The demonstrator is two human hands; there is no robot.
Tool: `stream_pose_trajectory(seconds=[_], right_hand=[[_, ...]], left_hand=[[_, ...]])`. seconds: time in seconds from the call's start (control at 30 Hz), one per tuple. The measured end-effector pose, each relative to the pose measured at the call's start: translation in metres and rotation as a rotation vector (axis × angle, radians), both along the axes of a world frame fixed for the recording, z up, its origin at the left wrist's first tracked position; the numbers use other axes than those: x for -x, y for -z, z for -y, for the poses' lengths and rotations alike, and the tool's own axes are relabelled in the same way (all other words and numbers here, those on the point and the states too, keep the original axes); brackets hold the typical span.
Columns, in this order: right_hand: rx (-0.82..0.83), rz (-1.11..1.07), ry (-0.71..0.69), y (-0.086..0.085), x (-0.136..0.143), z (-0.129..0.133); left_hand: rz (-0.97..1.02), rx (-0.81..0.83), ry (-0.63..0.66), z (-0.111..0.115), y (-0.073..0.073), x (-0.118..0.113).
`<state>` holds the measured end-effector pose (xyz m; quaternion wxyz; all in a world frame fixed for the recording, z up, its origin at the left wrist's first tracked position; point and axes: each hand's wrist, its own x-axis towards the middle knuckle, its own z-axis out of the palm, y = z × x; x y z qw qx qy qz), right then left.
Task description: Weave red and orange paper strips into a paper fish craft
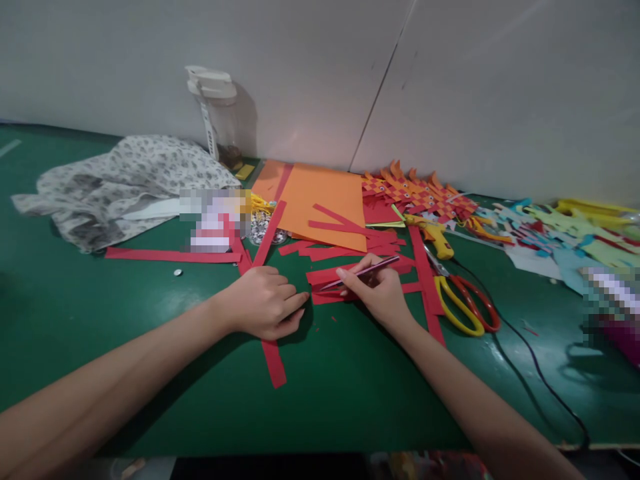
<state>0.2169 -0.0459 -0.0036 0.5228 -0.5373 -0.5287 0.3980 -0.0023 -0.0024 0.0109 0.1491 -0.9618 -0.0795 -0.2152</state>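
Craft workspace, paper strips, scissors, glue gun

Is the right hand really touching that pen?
Touching: the head view shows the right hand holding the pen in a writing grip.

Between the forearms, the near part of the surface offers a wide lane, broken mainly by the end of a red strip jutting from under the left hand. To the right, scissors and a trailing black cord lie across the way, while the patch left of the left hand holds little more than a small button. Farther back, a patterned cloth, orange paper, and a glue gun crowd any reach, with the wall behind.
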Motion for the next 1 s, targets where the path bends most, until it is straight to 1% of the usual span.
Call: stream_pose_trajectory(seconds=[0.2,0.57,0.73,1.0], right_hand=[[-0.004,0.008,-0.004,0.0008,-0.0004,-0.0005],[0.000,-0.012,-0.004,0.0004,0.0002,-0.0008],[-0.006,-0.016,-0.002,0.0001,0.0006,-0.0002],[-0.026,0.026,0.021,0.0011,0.0023,0.0001]], left_hand=[[-0.036,0.019,-0.009,0.0000,0.0002,0.0000],[-0.044,0.026,-0.025,0.0004,0.0012,-0.0004],[-0.074,0.029,-0.013,-0.0009,0.0007,-0.0005],[-0.116,0.095,-0.041,-0.0003,0.0028,-0.0044]])
